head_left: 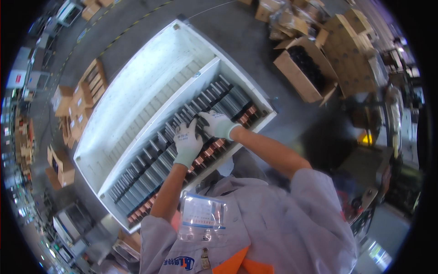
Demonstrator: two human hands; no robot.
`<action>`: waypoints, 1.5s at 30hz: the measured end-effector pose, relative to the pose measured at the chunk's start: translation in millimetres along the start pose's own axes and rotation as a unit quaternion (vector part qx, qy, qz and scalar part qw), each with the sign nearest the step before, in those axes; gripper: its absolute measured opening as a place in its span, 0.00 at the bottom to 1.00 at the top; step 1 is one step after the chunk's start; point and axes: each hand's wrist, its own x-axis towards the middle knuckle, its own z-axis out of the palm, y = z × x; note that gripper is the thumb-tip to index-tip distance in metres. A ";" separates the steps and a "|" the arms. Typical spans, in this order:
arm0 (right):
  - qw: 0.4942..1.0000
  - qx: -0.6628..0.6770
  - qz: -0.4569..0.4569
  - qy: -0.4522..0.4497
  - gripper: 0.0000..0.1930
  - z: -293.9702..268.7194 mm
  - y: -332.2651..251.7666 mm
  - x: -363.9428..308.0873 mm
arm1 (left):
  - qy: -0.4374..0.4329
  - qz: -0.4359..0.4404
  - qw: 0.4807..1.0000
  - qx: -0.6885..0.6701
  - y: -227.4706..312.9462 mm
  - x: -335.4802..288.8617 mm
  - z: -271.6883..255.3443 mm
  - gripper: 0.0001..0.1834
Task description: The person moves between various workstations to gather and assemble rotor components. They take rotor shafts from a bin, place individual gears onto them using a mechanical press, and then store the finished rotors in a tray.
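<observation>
A long white bin (150, 125) holds a packed row of motor armatures (153, 164) with steel shafts, dark grey cores and copper ends. My left hand (188, 142), in a white glove with a pale green cuff, lies over the middle of the row, its fingers bent around armatures near the shafts. Just right of it, my gloved right hand (219, 124) reaches in from the right, fingers curled on armatures beside the left thumb. The palms hide the parts under them, so the exact grip is partly covered.
A divider (203, 73) splits the bin; its far compartment shows a bare white floor. An open cardboard box (299, 75) of black parts stands right, near stacked cartons (349, 50). Wooden pallets (94, 76) and boxes (81, 112) lie left. A clear badge holder (203, 214) hangs from my shirt.
</observation>
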 end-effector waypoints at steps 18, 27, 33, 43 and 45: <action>0.706 0.452 0.213 0.502 0.15 157.7 -79.8 -353.6 | -0.327 0.255 0.779 -0.470 134.2 -117.8 -27.9 0.23; 0.170 0.413 0.347 0.824 0.12 366.7 -231.8 -666.4 | -0.681 0.613 0.390 -0.090 312.0 -512.4 36.9 0.30; -0.141 0.261 0.207 0.932 0.33 538.0 -238.8 -845.3 | -0.371 0.862 0.318 -0.132 416.5 -762.9 107.2 0.35; -0.220 0.423 0.020 0.879 0.14 566.4 -118.0 -940.3 | -0.215 0.799 0.528 0.189 523.6 -911.2 231.5 0.47; -0.203 0.441 -0.009 0.874 0.13 564.4 -108.8 -943.2 | -0.331 0.755 0.548 0.140 543.2 -898.0 242.2 0.35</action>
